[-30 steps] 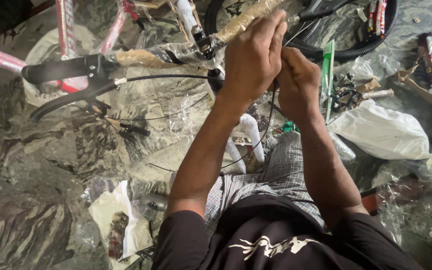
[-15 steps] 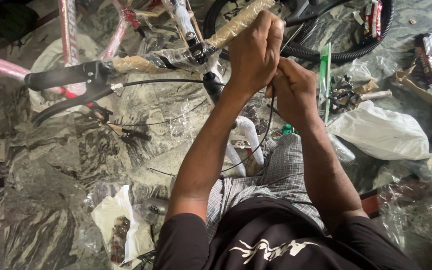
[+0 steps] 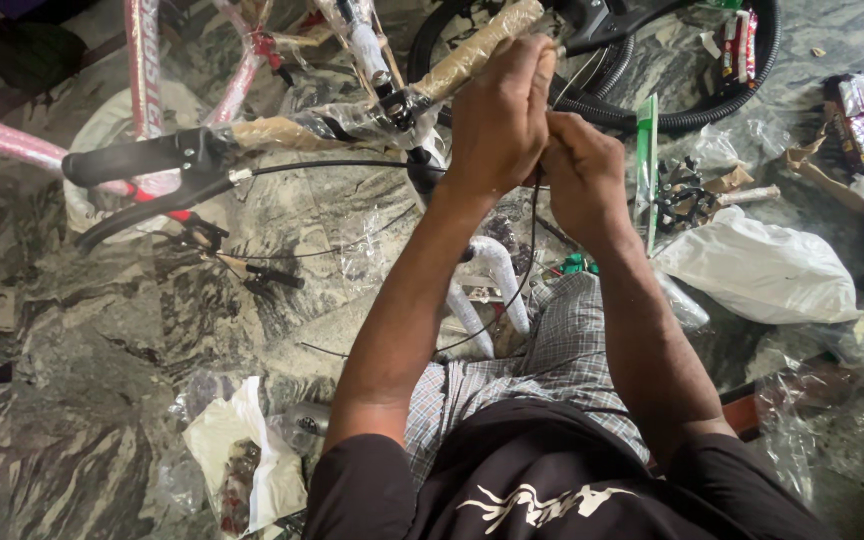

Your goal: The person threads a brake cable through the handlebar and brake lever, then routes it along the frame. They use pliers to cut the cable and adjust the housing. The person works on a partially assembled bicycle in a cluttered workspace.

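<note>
Since the earlier frame the handlebar [image 3: 472, 50] and both hands have slid a little rightward and upward in the head view, the grip itself unchanged; the bar, wrapped in brown paper and clear film, runs slantwise from lower left to upper right, its long axis crossing just above the knuckles; the left hand [image 3: 500, 115] is clamped around it from below, fingers curled tight, and is the nearer of the two to the bar; the right hand [image 3: 580, 170] presses against the left from the right side, fingers pinched together on something small, apparently the thin black cable [image 3: 530, 260] that hangs down in a loose curve toward the lap, though the exact pinch point is hidden behind the left hand; further left along the bar sits the black rubber grip [image 3: 127, 160] with its brake lever [image 3: 147, 208] slung beneath, matte and hard; behind rise the pink frame tubes [image 3: 142, 70], glossy under film; a black ribbed tyre [image 3: 672, 110] arcs at upper right; a soft white plastic bag [image 3: 762, 270] lies crumpled on the veined marble floor [image 3: 82, 400].
</note>
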